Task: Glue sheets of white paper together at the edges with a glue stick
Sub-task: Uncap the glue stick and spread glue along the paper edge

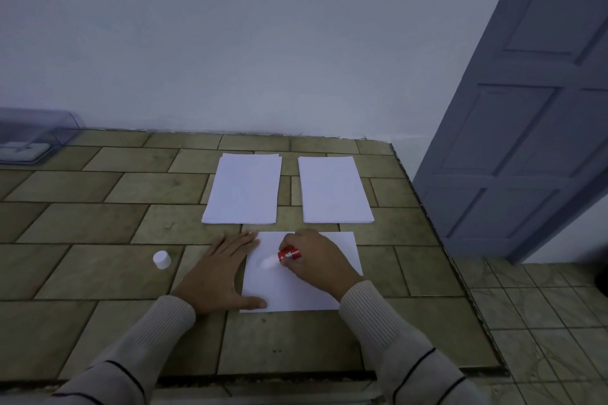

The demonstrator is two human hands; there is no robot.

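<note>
Gripping the glue stick [289,254] in curled fingers, the right hand [316,260] sits over the upper middle of the sheet [296,293], which lies in the lower centre of the frame on the counter [98,223]. The stick's long axis runs nearly left to right: red barrel under the fingers, pale tip pointing left and slightly down toward the sheet's left edge. The tip is blurred, so I cannot tell whether it touches the paper. The left hand [220,276] lies flat just left of the tip, fingers straight, with thumb and fingertips overlapping that edge and pinning the sheet. The coming stroke seems to turn on this gap. The tip sits inside the edge, near the left fingers, so it likely has to shift left to the margin, then run along an edge that crosses the stick's axis. Only the right hand is placed for that. The cap [162,259] stands well left of the sheet; the left stack [245,189] and right stack [334,189] lie above it, side by side and apart
</note>
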